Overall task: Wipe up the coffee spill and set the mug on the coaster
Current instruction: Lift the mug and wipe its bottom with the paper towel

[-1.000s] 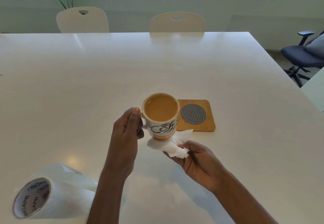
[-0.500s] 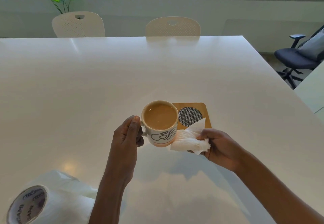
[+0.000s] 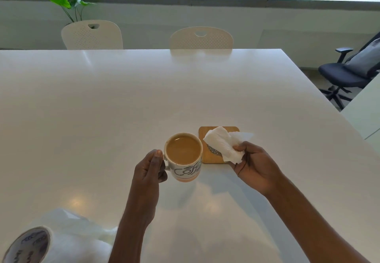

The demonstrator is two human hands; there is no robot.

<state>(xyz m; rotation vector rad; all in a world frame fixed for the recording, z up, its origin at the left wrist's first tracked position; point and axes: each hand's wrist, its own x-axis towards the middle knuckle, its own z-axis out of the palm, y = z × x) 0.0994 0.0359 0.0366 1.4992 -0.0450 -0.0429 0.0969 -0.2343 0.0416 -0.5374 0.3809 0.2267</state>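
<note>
Left hand (image 3: 149, 169) grips handle of full coffee mug (image 3: 183, 156), held just left of wooden coaster (image 3: 213, 155) on white table (image 3: 123, 108); right hand (image 3: 254, 165) clutches crumpled tissue (image 3: 224, 143) over coaster; paper towel roll (image 3: 41, 242) near left

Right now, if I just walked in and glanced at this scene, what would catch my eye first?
Probably the mug full of milky coffee near the middle of the white table, held by its handle in the left hand. Just right of it, the right hand grips a crumpled white tissue over a wooden coaster. A roll of paper towel lies at the near left corner.
</note>
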